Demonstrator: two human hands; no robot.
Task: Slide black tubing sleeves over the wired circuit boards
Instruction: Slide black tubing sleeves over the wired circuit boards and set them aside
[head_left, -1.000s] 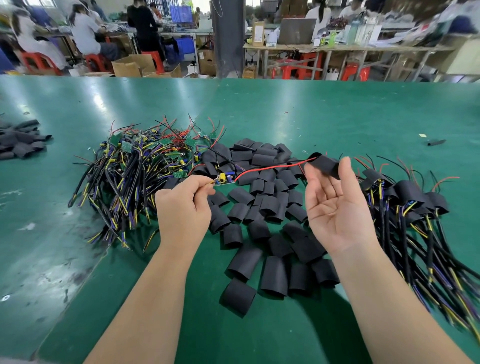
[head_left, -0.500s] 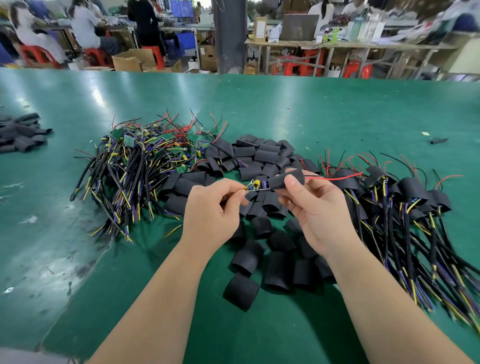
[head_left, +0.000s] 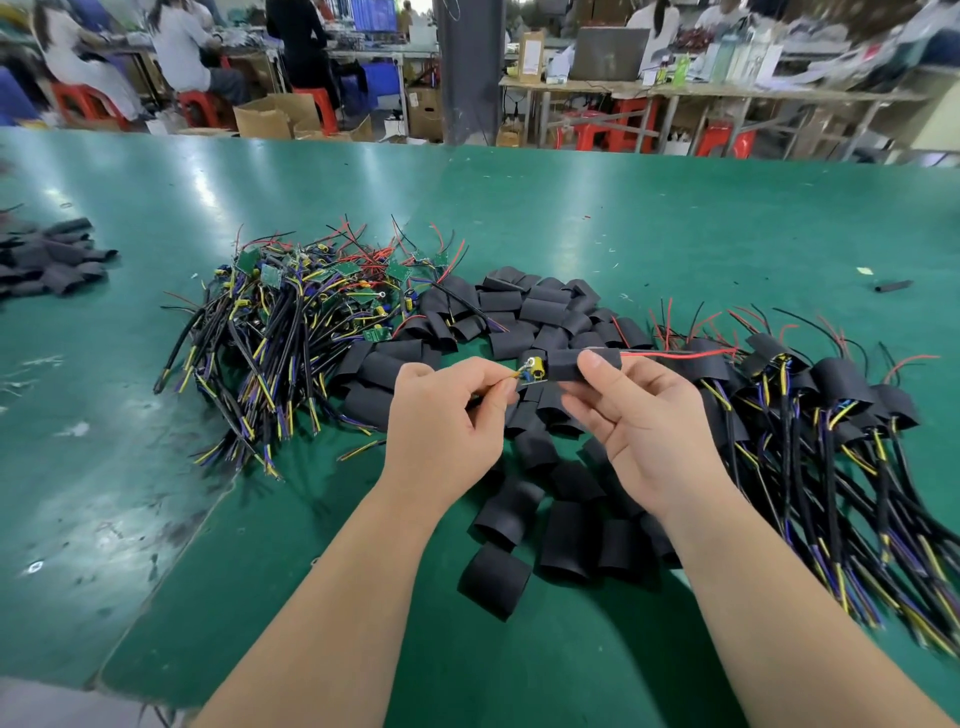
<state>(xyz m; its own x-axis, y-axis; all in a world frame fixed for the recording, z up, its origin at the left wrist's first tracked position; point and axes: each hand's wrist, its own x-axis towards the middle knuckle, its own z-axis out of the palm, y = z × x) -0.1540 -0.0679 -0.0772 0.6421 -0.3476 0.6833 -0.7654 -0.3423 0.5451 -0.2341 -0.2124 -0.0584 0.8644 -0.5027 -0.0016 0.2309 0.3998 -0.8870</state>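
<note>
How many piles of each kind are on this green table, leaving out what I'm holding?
Piles of loose black sleeves: 2, centre and far left
Piles of bare wired boards: 1
Piles of sleeved boards: 1
Total: 4 piles

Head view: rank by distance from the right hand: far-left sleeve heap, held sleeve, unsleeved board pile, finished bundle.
1. Held sleeve, pinched in the right hand.
2. Finished bundle, just to its right.
3. Unsleeved board pile, past the left hand.
4. Sleeve heap, far left edge.
</note>
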